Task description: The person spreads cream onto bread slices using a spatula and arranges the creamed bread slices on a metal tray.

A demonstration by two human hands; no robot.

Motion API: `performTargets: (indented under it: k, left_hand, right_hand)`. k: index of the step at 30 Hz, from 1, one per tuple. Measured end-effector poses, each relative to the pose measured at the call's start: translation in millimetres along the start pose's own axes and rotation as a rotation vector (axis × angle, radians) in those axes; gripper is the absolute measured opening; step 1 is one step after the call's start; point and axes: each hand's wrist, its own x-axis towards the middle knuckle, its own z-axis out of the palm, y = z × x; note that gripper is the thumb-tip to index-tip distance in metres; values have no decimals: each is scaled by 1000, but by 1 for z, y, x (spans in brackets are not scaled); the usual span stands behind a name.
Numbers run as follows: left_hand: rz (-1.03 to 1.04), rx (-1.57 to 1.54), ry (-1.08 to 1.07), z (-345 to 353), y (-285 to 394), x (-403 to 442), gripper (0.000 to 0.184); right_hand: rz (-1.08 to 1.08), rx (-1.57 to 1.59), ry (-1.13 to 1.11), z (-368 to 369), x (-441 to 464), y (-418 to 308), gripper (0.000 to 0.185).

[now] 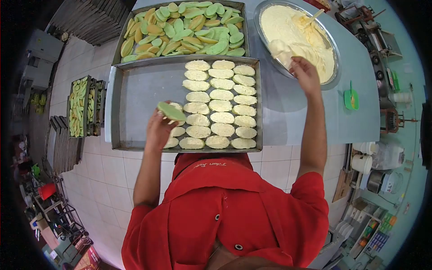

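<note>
My left hand (158,130) grips a green oval bread slice (171,111) by its edge, above the near tray (148,85). In that tray, rows of oval slices coated with pale cream (220,105) fill the right part; a few lie partly under my left hand. My right hand (307,74) is over the near rim of a large metal bowl (336,58) of pale yellow cream (288,24). Its fingers are pinched together beside a lump of cream (280,49); whatever they hold is hidden by it.
Behind the near tray stands another tray (118,45) heaped with green and brown slices (180,31). A spatula handle (316,15) sticks out of the bowl. A small green container (351,100) sits on the table's right. More loaded trays (85,108) stand at left.
</note>
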Motion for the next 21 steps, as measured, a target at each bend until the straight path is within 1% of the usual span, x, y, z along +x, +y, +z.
performTargets:
  k: [1,2,3,4,6,7,8,9,10,11,12,13,14,15,18,19,21]
  left_hand:
    - [7,-1,-1,10,-3,2,47]
    - [-52,-86,-53,22,-6,4,49]
    - [-109,-172,-107,34,-8,6,50]
    - [-104,-171,-107,45,-9,8,50]
    - [-157,-316,-222,64,-10,9,51]
    - [-157,-314,-225,67,-10,8,51]
    - [-195,-347,-249,70,-10,8,52]
    - [-233,-380,-273,71,-9,8,52]
    - [-230,-392,-319,73,-5,5,53]
    - [-232,-390,-320,70,-4,5,53]
    - [-243,-419,-338,67,-4,5,52]
    - [-255,-449,-357,64,-4,5,51]
    - [-256,-449,-357,60,-2,4,51]
    - [-263,-477,-358,57,-1,4,50]
    - [-262,-512,-349,49,7,0,50]
    - [-254,-516,-341,47,10,-2,49]
    - [-255,-489,-320,42,16,-2,50]
  right_hand:
    - [5,90,-21,19,-15,-12,27]
    - [13,181,-44,42,-31,-24,24]
    - [-31,288,-68,65,-45,-26,22]
    - [-75,396,-93,90,-60,-24,21]
    - [-96,455,-110,135,-90,-34,18]
    - [-89,438,-93,155,-105,-37,18]
    - [-93,356,-87,173,-118,-46,18]
    - [-201,289,-105,182,-129,-59,19]
    - [-258,286,-91,194,-137,-64,19]
    - [-313,283,-77,203,-142,-66,19]
    - [-312,283,-75,209,-148,-68,19]
    - [-326,273,-25,213,-153,-70,21]
    - [-341,263,25,217,-156,-71,24]
    - [-342,262,25,216,-156,-69,24]
    - [-501,-13,33,203,-156,-58,25]
    - [-503,-13,30,196,-155,-57,25]
    - [-487,-141,4,186,-151,-59,23]
